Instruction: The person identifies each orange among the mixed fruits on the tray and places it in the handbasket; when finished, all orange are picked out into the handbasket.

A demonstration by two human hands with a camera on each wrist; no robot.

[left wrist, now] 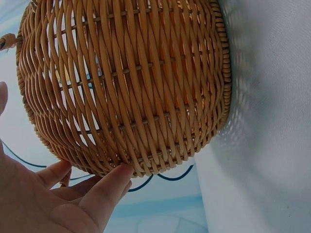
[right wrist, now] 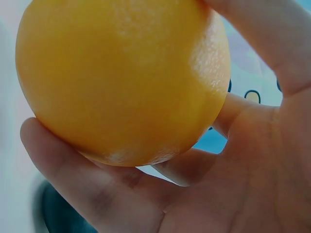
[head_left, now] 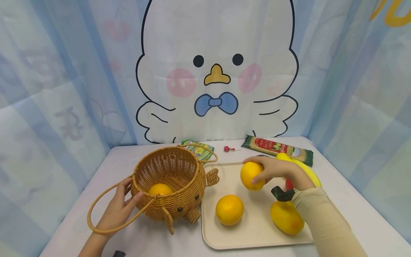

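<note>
My right hand (head_left: 273, 169) grips an orange (head_left: 252, 176) above the cream tray (head_left: 257, 235), thumb on one side and fingers round the other. Up close, the orange (right wrist: 121, 82) fills much of the right wrist view. My left hand (head_left: 117, 208) touches the outer side of a round wicker basket (head_left: 189, 182), its wrist passing through a looped handle (head_left: 96, 203). In the left wrist view, the left fingertips (left wrist: 119, 174) rest against the woven wall. Inside the basket lies another orange (head_left: 160, 189). One more orange (head_left: 229, 210) sits at the tray's left.
On the tray's right are a yellow mango-like fruit (head_left: 287, 217), bananas (head_left: 308, 169) and a red item (head_left: 288, 184) partly hidden by my right arm. Behind stand a green packet (head_left: 200, 150), a red lollipop (head_left: 227, 149) and a long green-and-red food package (head_left: 276, 147). Printed curtains enclose the table.
</note>
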